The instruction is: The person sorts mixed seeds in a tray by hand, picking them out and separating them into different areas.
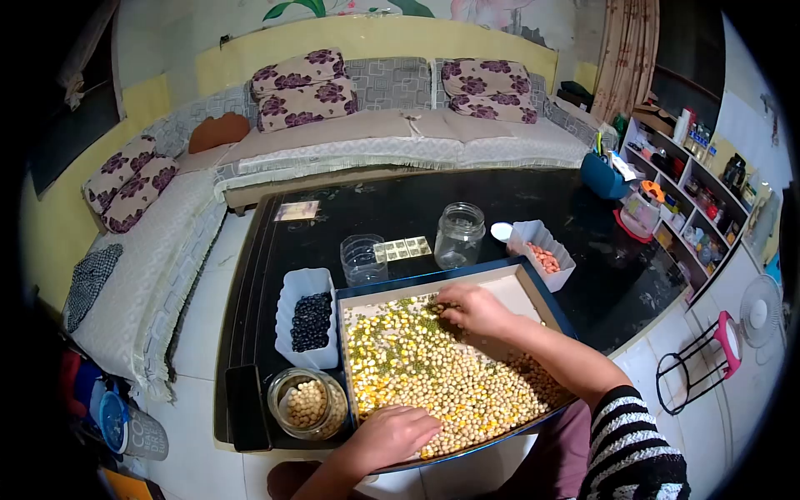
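Black-and-white striped knitted sleeve [631, 450] comes nearest to the camera, and from it the bare right forearm crosses over a shallow cardboard box with dark blue edges [521, 292]. Inside this box lie the mixed grains: smooth, round, beige beans [483, 392], glossy yellow kernels [387, 325] and tiny green beans [408, 305]. Its low walls probably serve to keep such rolling things from escaping. The right hand [475, 309] has its fingers bent close together, touching the grains near the far side; whether something is pinched, I cannot tell. The left hand [393, 435] is palm down at the near left corner, with fingers close together, perhaps to steady the box; what is under it, I cannot see.

Around the box, vessels stand near, I suppose for easy reach. Shiny black beans [312, 321] fill part of a white rippled plastic container [288, 321] on the left, and a round glass jar [337, 417] holds more beige beans. Beyond the far edge stands a transparent, wide-mouthed jar [460, 237], and reddish peanuts [544, 258] lie in another white rippled container [563, 277]
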### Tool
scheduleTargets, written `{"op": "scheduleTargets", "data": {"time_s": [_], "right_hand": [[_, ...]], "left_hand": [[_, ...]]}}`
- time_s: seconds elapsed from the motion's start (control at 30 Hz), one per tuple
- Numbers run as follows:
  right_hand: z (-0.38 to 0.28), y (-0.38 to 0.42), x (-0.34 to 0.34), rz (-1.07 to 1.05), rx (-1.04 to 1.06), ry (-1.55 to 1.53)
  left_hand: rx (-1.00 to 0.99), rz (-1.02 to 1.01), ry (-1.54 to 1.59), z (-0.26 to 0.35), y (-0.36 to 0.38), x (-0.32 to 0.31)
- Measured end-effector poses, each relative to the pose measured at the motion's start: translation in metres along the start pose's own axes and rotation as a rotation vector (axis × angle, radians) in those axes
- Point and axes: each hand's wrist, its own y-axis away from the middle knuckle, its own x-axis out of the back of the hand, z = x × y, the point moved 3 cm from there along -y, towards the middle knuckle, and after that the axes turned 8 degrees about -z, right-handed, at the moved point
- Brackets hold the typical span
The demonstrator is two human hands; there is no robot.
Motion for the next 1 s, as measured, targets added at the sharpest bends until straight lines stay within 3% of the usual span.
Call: {"op": "scheduleTargets", "data": {"time_s": [0.17, 0.47, 0.73, 1.0], "right_hand": [[0.056, 0.022, 0.024, -0.044, -0.33, 0.102], [0.078, 0.037, 0.027, -0.178, -0.428, 0.055], [0.071, 0.042, 0.021, -0.288, -0.397, 0.086], [0.061, 0.047, 0.0, -0.332, -0.256, 0.056]], "left_hand": [[0.029, -0.005, -0.037, -0.005, -0.001, -0.005], [0.178, 0.034, 0.073, -0.005, -0.003, 0.0], [0.42, 0.117, 0.193, 0.011, 0.0, 0.011], [0.484, 0.083, 0.053, 0.018, 0.005, 0.0]]}}
